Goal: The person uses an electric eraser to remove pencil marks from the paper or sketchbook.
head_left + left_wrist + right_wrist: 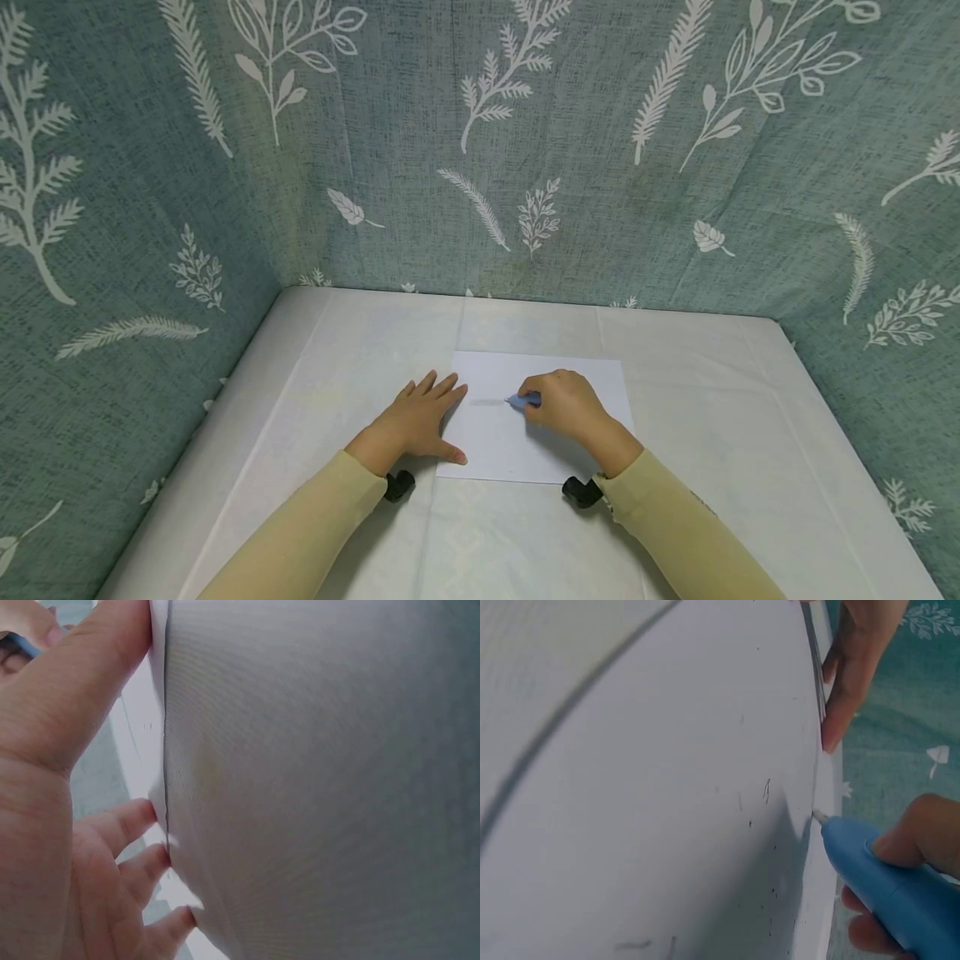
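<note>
A white sheet of paper [495, 458] lies flat on the table. My left hand [416, 421], fingers spread, rests at its left edge, the thumb on the sheet. My right hand [567, 404] grips a blue electric eraser [885, 874], and its thumb sits on the button in the right wrist view. The pale tip touches the paper at the right end of a faint grey pencil streak [487, 402]. Dark crumbs [772, 890] and short marks are scattered over the sheet in the right wrist view. My palm hides part of the eraser in the head view.
A white cloth [697, 400] with fold creases covers the table. Green leaf-patterned fabric [420, 208] walls the back and both sides. Black wrist mounts [581, 492] hang under both sleeves, close above the table.
</note>
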